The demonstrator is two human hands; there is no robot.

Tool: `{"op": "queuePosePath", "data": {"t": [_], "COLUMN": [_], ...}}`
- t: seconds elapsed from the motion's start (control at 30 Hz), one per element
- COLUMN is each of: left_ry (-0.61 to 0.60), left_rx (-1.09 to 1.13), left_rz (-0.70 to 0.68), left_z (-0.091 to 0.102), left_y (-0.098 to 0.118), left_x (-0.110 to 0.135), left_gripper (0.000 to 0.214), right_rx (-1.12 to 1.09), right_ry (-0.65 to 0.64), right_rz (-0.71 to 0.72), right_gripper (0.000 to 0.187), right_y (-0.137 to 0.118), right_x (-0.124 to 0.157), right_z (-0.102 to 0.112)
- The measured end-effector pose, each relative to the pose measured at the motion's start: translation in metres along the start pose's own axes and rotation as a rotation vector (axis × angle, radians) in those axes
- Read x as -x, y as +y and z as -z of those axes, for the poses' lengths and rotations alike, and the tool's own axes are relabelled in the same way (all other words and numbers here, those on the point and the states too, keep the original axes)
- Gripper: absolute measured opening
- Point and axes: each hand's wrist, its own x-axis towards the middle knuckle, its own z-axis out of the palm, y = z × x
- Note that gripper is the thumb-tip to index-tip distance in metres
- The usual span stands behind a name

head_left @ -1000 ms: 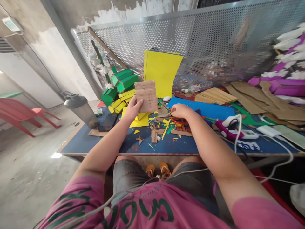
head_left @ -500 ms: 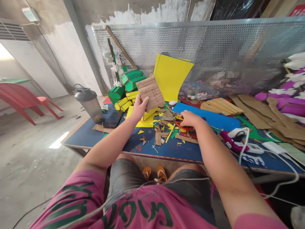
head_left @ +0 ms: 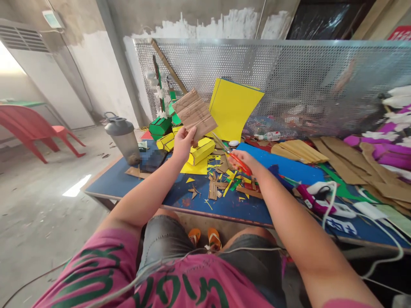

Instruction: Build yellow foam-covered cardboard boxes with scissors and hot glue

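My left hand pinches the lower edge of a square piece of corrugated cardboard, which is raised above the table with faint drawn lines on it. In my right hand is a pair of scissors with orange-red handles, its blades pointing up and left toward the cardboard but apart from it. Below the cardboard, a yellow box shape with dark edges rests on a yellow sheet. Cardboard and paper scraps in brown, yellow and green lie scattered under my hands.
On the blue table, a grey shaker bottle stands at the left. A yellow sheet leans on the perforated metal screen. Right of my hand are a blue sheet, cardboard strips and a white-and-purple glue gun.
My right hand has picked the scissors up from the scraps and turned their blades up toward the cardboard. The cardboard has shifted left and tilted in my left hand.
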Motion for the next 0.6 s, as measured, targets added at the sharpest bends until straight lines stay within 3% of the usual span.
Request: {"op": "queuePosePath", "data": {"t": [0.1,0.2,0.4,0.6], "left_ry": [0.024,0.013,-0.063,-0.065], "left_rx": [0.021,0.006,-0.062,-0.097], "left_rz": [-0.03,-0.018,0.028,-0.004], "left_z": [0.001,-0.002,-0.012,-0.013], "left_y": [0.0,-0.002,-0.009,-0.008], "left_x": [0.0,0.004,0.02,0.019], "left_gripper": [0.058,0.059,0.056,0.05], "right_rx": [0.068,0.104,0.07,0.134], "right_ry": [0.019,0.063,0.071,0.128], "right_rz": [0.045,0.067,0.092,0.131], "right_gripper": [0.067,0.067,0.069,0.068], "right_y": [0.0,0.001,0.011,0.015], "right_x": [-0.001,0.001,-0.002,-0.003], "right_z": [-0.029,-0.044,-0.055,-0.06]}}
